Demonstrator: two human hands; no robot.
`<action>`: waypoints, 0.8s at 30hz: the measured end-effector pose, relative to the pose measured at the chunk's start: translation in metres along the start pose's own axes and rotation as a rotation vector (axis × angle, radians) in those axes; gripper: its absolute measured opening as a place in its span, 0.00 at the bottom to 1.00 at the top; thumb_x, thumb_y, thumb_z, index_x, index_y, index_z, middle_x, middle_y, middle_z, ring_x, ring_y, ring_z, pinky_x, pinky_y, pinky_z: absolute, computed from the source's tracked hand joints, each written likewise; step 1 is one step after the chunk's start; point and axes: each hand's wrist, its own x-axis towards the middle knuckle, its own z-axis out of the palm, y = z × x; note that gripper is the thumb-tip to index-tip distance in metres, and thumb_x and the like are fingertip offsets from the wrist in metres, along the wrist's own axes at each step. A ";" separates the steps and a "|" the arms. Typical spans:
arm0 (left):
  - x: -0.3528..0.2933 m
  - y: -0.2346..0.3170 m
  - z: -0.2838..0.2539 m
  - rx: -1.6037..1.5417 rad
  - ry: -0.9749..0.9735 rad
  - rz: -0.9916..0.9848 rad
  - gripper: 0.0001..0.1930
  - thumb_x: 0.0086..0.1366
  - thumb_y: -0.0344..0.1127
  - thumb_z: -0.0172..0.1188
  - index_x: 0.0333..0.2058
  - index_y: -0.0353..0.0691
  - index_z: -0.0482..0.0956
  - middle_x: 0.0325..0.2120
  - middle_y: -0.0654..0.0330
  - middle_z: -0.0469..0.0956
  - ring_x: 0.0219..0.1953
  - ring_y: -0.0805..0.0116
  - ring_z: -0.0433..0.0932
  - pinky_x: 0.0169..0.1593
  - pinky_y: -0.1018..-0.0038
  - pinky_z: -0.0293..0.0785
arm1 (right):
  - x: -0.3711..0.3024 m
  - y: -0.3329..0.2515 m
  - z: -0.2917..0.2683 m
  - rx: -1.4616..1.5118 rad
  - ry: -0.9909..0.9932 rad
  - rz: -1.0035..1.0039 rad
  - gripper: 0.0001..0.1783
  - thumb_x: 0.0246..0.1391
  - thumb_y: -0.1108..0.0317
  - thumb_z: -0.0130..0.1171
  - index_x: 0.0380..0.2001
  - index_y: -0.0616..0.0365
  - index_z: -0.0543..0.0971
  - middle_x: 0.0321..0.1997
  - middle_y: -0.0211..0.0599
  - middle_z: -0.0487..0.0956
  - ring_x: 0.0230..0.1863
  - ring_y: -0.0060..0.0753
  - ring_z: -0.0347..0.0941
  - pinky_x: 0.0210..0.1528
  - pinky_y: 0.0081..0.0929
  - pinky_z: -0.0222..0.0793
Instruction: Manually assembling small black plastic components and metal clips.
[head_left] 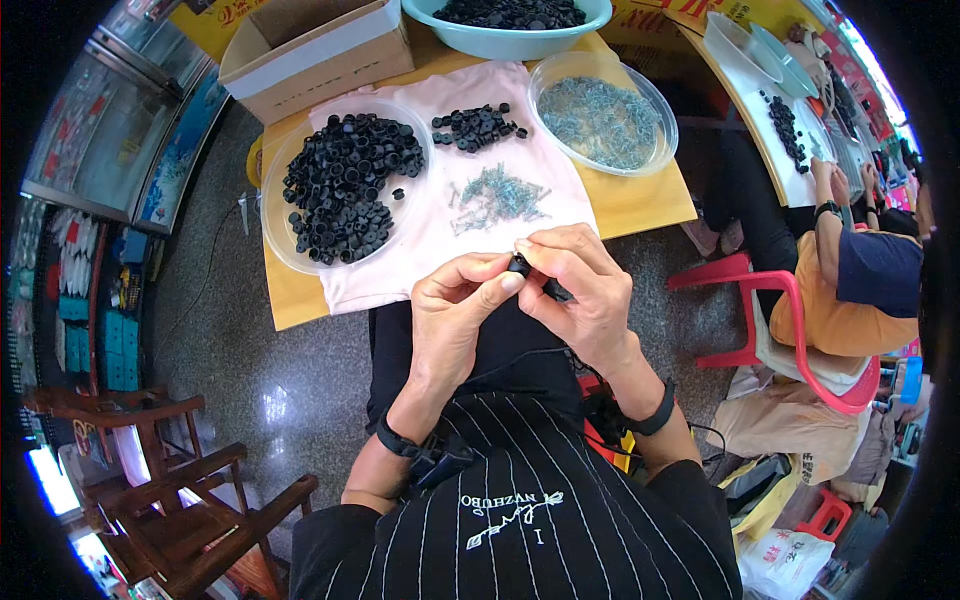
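From where I stand, both hands meet just past the near edge of the desk [655, 207], fingertips close together. The left hand [447, 312] pinches a small black piece [518, 265] between thumb and forefinger, and the right hand [585, 290] grips that same piece from the other side. A second dark bit [557, 290] shows beneath the right hand's curled fingers; I can't tell exactly what it is.

Beyond the fingers, a pink cloth [362, 287] covers the middle of the desk. A loose heap of silvery screws [500, 198] lies on it nearest the hands, with a small cluster of black caps [475, 127] behind. To the left sits a clear round tray [402, 224] heaped with more black pieces; to the right, a clear tub [668, 145] full of screws. A pale blue basin [500, 43] of black parts and an open cardboard box [325, 75] stand at the back. Off to the right, another person [850, 265] works at a separate white-topped desk [762, 122], beside a red chair [797, 310].
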 end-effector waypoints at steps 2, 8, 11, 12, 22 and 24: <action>0.000 -0.002 0.000 -0.014 0.012 -0.020 0.08 0.56 0.19 0.63 0.36 0.34 0.81 0.38 0.57 0.80 0.41 0.73 0.78 0.48 0.77 0.75 | -0.002 0.000 -0.001 -0.001 -0.006 0.020 0.18 0.35 0.80 0.66 0.36 0.62 0.80 0.37 0.40 0.80 0.39 0.39 0.76 0.41 0.28 0.73; 0.003 -0.007 0.002 -0.010 0.018 -0.072 0.08 0.57 0.21 0.63 0.37 0.34 0.81 0.37 0.58 0.80 0.40 0.73 0.78 0.47 0.77 0.76 | -0.006 -0.001 0.001 -0.028 0.033 0.016 0.18 0.35 0.82 0.65 0.36 0.65 0.78 0.35 0.40 0.78 0.36 0.40 0.75 0.38 0.30 0.73; 0.006 -0.008 -0.001 -0.035 0.036 -0.088 0.08 0.58 0.21 0.63 0.37 0.34 0.80 0.37 0.58 0.80 0.40 0.73 0.78 0.47 0.77 0.76 | -0.009 0.000 0.007 -0.031 0.071 0.063 0.17 0.38 0.81 0.65 0.36 0.64 0.78 0.36 0.41 0.79 0.37 0.41 0.75 0.39 0.30 0.73; 0.007 -0.008 0.000 -0.033 0.037 -0.091 0.08 0.58 0.21 0.63 0.37 0.34 0.80 0.37 0.58 0.80 0.40 0.73 0.78 0.47 0.77 0.76 | -0.009 0.002 0.009 -0.028 0.079 0.079 0.16 0.39 0.82 0.65 0.36 0.64 0.79 0.36 0.41 0.79 0.37 0.40 0.75 0.38 0.29 0.73; 0.012 0.012 0.001 0.245 0.058 0.104 0.14 0.57 0.19 0.63 0.42 0.34 0.77 0.36 0.63 0.77 0.38 0.78 0.75 0.46 0.81 0.72 | 0.003 -0.005 0.004 0.543 0.015 0.492 0.17 0.51 0.81 0.59 0.46 0.66 0.78 0.43 0.42 0.78 0.40 0.24 0.78 0.41 0.20 0.77; 0.014 0.015 0.003 0.282 0.038 0.156 0.14 0.57 0.20 0.64 0.42 0.33 0.77 0.36 0.62 0.77 0.38 0.76 0.76 0.45 0.80 0.73 | 0.009 -0.004 -0.001 0.451 -0.049 0.441 0.14 0.53 0.79 0.58 0.44 0.67 0.79 0.43 0.42 0.78 0.38 0.25 0.78 0.40 0.20 0.77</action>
